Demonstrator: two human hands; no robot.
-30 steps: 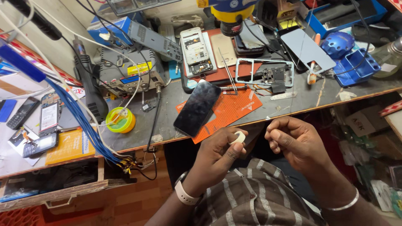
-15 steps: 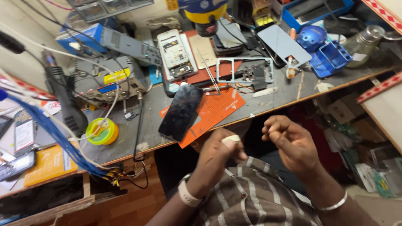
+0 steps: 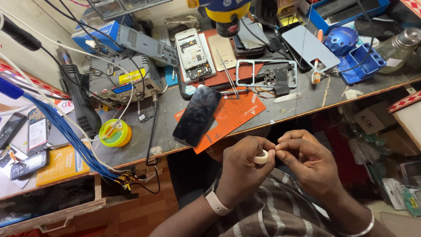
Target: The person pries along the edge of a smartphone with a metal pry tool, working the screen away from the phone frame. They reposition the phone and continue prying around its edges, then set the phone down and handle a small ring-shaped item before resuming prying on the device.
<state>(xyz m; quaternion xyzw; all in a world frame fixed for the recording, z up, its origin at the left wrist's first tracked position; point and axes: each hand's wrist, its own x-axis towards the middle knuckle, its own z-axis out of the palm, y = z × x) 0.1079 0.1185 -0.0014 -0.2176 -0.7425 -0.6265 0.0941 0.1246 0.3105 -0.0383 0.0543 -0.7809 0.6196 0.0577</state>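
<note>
Left hand (image 3: 243,169) closed around small white tape roll (image 3: 262,157); right hand (image 3: 305,162) pinches its free end, touching left; black smartphone (image 3: 197,115) beyond both

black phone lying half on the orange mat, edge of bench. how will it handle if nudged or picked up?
The black phone looks rigid and glossy, so probably slippery. It lies half on the orange mat, so it may rock. Near the bench edge, a nudge could drop it.

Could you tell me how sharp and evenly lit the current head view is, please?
Head view: sharp across the bench, hands and small tape roll in focus; soft even light, faint shadows; mild glare on the dark phone screen; wide-angle bending at the edges; darker under the bench.
</note>
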